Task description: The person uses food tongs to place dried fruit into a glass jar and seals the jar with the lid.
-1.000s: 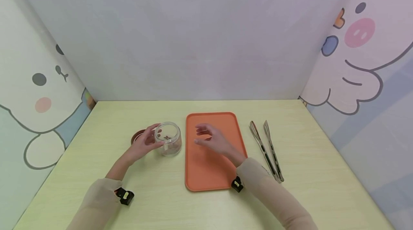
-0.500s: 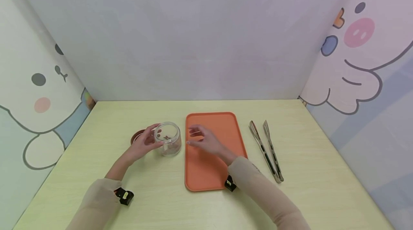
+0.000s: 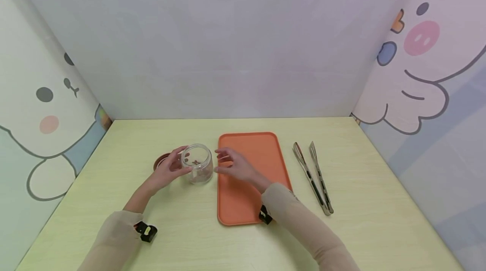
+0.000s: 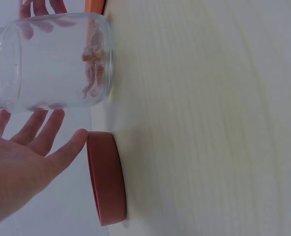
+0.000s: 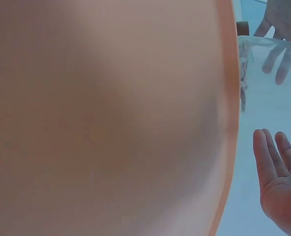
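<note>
A clear glass jar [image 3: 197, 169] [image 4: 51, 61] with a few brown pieces at its bottom stands on the table, left of an orange tray [image 3: 252, 186]. My left hand [image 3: 175, 166] [image 4: 34, 132] lies against the jar's left side with straight fingers, thumb near the rim. A brown lid [image 3: 161, 160] [image 4: 106, 184] sits just behind that hand. My right hand [image 3: 225, 160] [image 5: 278, 167] hovers over the tray's left edge [image 5: 229, 98], fingers straight, close to the jar's right side [image 5: 271, 73] but apart from it.
Metal tongs [image 3: 313, 176] lie on the table right of the tray. Printed panels wall in the table at the back and on both sides. Bare tabletop [image 3: 182, 228] runs along the front.
My right hand has slid left across the tray toward the jar. The left hand, jar and lid have stayed where they were.
</note>
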`<action>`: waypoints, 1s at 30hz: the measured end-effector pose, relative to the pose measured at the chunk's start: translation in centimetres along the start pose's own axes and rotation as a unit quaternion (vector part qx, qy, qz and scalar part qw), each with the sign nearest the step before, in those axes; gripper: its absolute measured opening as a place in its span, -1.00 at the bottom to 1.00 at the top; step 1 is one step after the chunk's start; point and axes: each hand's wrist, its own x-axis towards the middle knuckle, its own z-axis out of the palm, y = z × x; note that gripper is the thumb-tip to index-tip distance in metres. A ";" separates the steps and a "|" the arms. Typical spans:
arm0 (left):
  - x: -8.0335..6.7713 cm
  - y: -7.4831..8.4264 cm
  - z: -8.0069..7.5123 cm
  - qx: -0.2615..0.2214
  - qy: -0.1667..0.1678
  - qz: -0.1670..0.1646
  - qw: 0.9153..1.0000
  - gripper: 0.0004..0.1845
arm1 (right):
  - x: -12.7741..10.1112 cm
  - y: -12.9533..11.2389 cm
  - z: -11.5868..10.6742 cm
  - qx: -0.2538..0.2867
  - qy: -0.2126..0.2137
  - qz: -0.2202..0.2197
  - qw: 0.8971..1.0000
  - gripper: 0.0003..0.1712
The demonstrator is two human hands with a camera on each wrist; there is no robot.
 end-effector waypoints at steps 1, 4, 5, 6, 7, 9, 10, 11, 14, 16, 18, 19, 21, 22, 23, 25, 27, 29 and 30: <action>0.0 0.0 0.0 0.000 0.000 0.000 1.000 -0.23 | -0.1 -0.4 0.0 0.004 -0.002 -0.001 1.000 -0.38; 0.0 0.0 0.0 0.000 0.001 0.000 1.000 -0.23 | -0.4 -1.7 -0.1 0.010 -0.005 -0.003 1.000 -0.39; 0.0 0.0 0.0 0.001 0.001 -0.001 1.000 -0.23 | -0.5 -2.0 -0.1 0.013 -0.005 -0.002 1.000 -0.40; 0.0 0.0 0.0 0.002 0.001 -0.001 1.000 -0.23 | -0.3 -1.8 0.0 0.005 -0.004 -0.005 1.000 -0.40; 0.0 -0.1 0.0 0.002 0.000 -0.001 1.000 -0.23 | -0.1 -1.4 0.1 -0.001 -0.003 -0.005 1.000 -0.40; 0.0 -0.1 0.0 0.000 -0.002 -0.002 1.000 -0.24 | 0.3 -0.6 0.4 -0.009 -0.001 -0.007 1.000 -0.40; 0.0 -0.2 0.0 -0.001 -0.002 -0.002 1.000 -0.24 | 0.6 -0.1 0.6 -0.012 0.000 -0.009 1.000 -0.40; 0.0 -0.2 0.0 -0.001 -0.003 -0.003 1.000 -0.24 | 0.8 0.4 0.7 -0.014 0.000 -0.010 1.000 -0.41; 0.1 -0.3 0.0 0.002 -0.002 -0.007 1.000 -0.24 | 1.0 0.7 1.0 -0.010 0.002 -0.004 1.000 -0.41; 0.1 -0.3 0.0 0.005 -0.002 -0.011 1.000 -0.23 | 1.0 0.6 1.1 -0.007 0.003 -0.001 1.000 -0.42; 0.1 -0.3 0.0 0.007 -0.001 -0.012 1.000 -0.23 | 1.1 0.6 1.3 -0.008 0.006 0.004 1.000 -0.41; 0.1 -0.2 0.0 0.007 -0.002 -0.012 1.000 -0.23 | 1.1 0.6 1.3 -0.009 0.007 0.006 1.000 -0.41; 0.1 -0.2 0.0 0.008 -0.002 -0.010 1.000 -0.23 | 1.1 0.7 1.5 -0.012 0.009 0.010 1.000 -0.40; 0.1 -0.2 0.0 0.009 -0.001 -0.009 1.000 -0.23 | 1.2 0.7 1.5 -0.012 0.010 0.011 1.000 -0.40; 0.1 -0.2 0.0 0.009 -0.002 -0.009 1.000 -0.23 | 1.2 0.8 1.5 -0.013 0.011 0.012 1.000 -0.40; 0.1 -0.2 0.0 0.010 -0.001 -0.009 1.000 -0.23 | 1.2 0.6 1.6 -0.014 0.013 0.012 1.000 -0.41; 0.1 -0.3 0.0 0.014 -0.002 -0.012 1.000 -0.22 | 1.0 0.1 1.5 -0.014 0.015 0.008 1.000 -0.42; 0.1 -0.3 -0.2 0.015 -0.007 -0.013 1.000 -0.22 | 0.7 -0.8 1.4 -0.009 0.014 0.004 1.000 -0.43; 0.0 -0.3 -0.2 0.019 -0.008 -0.014 1.000 -0.23 | 0.5 -1.3 1.3 -0.007 0.013 0.003 1.000 -0.43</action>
